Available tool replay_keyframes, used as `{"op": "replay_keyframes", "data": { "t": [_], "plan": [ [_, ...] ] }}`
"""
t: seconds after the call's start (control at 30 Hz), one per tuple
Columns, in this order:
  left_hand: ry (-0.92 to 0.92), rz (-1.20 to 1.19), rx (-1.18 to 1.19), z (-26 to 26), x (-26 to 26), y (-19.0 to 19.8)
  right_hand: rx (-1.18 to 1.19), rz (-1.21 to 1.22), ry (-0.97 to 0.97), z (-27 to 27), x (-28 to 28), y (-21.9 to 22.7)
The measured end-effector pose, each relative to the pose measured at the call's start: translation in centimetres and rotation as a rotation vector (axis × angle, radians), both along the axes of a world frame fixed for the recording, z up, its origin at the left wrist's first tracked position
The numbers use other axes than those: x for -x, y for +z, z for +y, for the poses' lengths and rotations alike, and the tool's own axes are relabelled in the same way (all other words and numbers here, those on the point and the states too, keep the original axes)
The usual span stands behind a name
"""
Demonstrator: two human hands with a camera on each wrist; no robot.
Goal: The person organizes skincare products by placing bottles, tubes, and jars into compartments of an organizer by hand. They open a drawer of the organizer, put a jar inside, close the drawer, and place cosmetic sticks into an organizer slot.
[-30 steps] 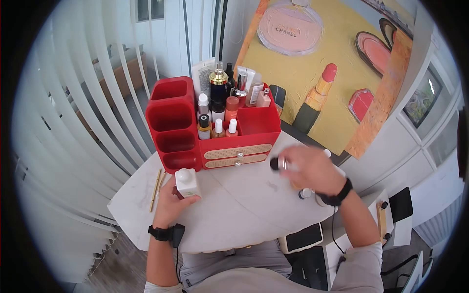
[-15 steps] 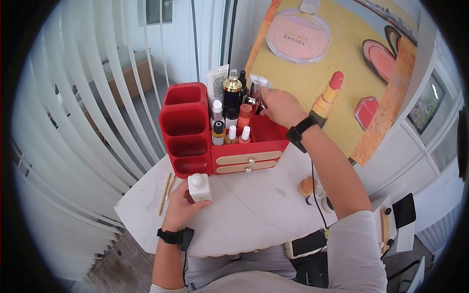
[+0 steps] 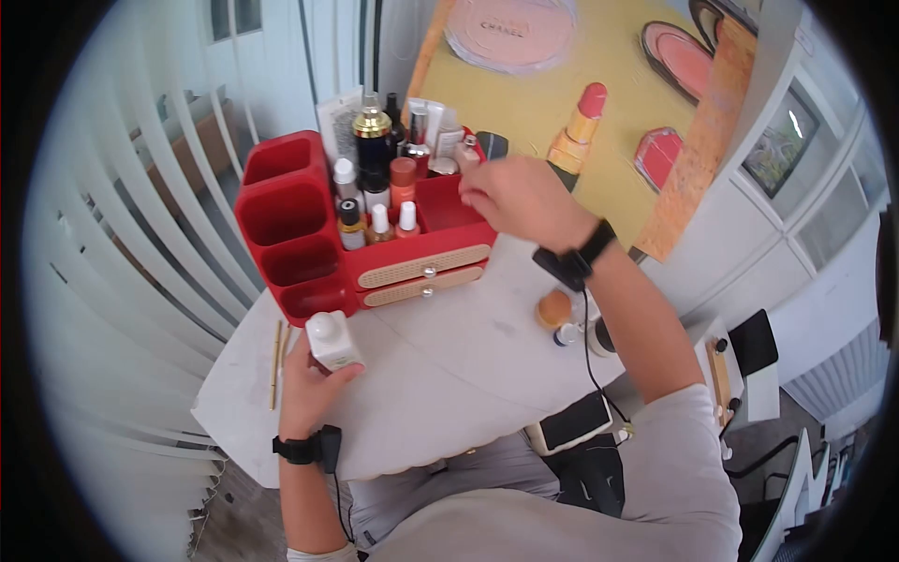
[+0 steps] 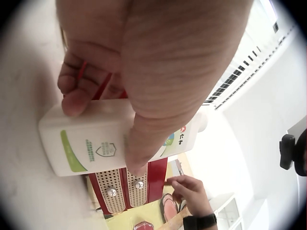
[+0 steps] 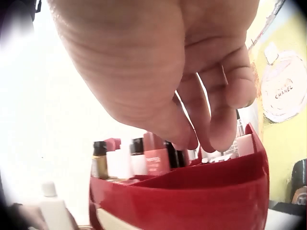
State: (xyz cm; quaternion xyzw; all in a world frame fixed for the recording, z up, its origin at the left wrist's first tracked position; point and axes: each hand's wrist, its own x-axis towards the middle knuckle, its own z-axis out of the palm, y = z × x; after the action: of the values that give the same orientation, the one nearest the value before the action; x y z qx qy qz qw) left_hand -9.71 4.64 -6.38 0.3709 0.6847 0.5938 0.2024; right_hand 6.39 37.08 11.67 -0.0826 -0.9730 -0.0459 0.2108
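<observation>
Nearest me: L hand (image 3: 309,389), clamped on white squarish plastic btl w/ rounded white cap (image 3: 334,343), thumb one side, fingers other; green mark on label, L wrist view. Btl is in front of organizer's L end; can't tell if base touches table. Under it, white marble-look table (image 3: 440,375). Thin gold rods (image 3: 275,365) lie L of btl.

R side of table: orange-brown round item (image 3: 553,308), small jars (image 3: 602,337) just beside it.

R hand (image 3: 534,201): nothing gripped that I can see, fingers loosely bent, slight gaps betw. them, hanging over open R compartment of red plastic organizer (image 3: 403,251). Organizer has 4 bins down L side, 2 tan woven-front drawers (image 3: 426,265) w/ round knobs. Middle holds amber btl w/ black cap (image 3: 351,229), 2 white-capped polish btls (image 3: 379,225); behind, tall dark btl w/ gold collar (image 3: 373,145).

Far back: yellow painting (image 3: 534,103) w/ lipstick, "CHANEL" lettering.
</observation>
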Motion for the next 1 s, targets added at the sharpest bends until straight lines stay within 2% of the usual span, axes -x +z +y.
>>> {"op": "replay_keyframes", "data": {
  "t": [0.1,0.17,0.2,0.27,0.3,0.37,0.43,0.5,0.57,0.6,0.77,0.9,1.0],
  "plan": [
    [0.006,0.011,0.02,-0.1,-0.1,0.4,0.157,-0.053,-0.01,-2.1,-6.4,-1.3],
    [0.012,0.038,0.034,0.0,-0.1,0.3,0.305,-0.186,-0.12,-2.8,-10.9,-2.0],
    [-0.005,0.06,0.0,0.0,-0.1,0.3,0.306,-0.186,-0.126,-3.0,-12.9,-2.8],
    [-0.022,0.085,-0.039,0.2,-0.2,0.3,0.373,-0.032,-0.261,-2.7,-16.3,-4.8],
    [-0.018,0.068,-0.016,0.2,-0.3,0.4,0.373,-0.027,-0.266,-2.9,-17.8,-5.5],
    [-0.021,0.057,0.008,0.3,-0.4,0.7,0.489,0.093,-0.48,-3.0,-19.9,-6.5],
    [-0.003,0.02,0.033,0.5,-0.7,0.8,0.449,0.191,-0.563,-1.9,-21.1,-7.4],
    [-0.006,0.01,0.03,0.7,-0.9,0.8,0.409,0.289,-0.646,-0.8,-21.6,-8.5],
    [-0.002,0.003,0.021,0.8,-1.0,0.8,0.346,0.47,-0.501,0.7,-21.4,-9.4],
    [0.004,-0.007,0.002,0.8,-1.2,0.9,0.347,0.478,-0.503,1.1,-21.1,-9.6],
    [0.031,0.057,0.015,0.6,-1.0,0.3,0.646,0.23,-0.526,3.1,-19.0,-10.0],
    [-0.037,0.057,0.064,0.3,-0.6,0.1,0.626,0.158,-0.476,5.7,-18.1,-11.1],
    [-0.038,0.038,0.061,0.4,-0.5,0.0,0.632,0.184,-0.454,4.8,-17.4,-10.4]
  ]
}}
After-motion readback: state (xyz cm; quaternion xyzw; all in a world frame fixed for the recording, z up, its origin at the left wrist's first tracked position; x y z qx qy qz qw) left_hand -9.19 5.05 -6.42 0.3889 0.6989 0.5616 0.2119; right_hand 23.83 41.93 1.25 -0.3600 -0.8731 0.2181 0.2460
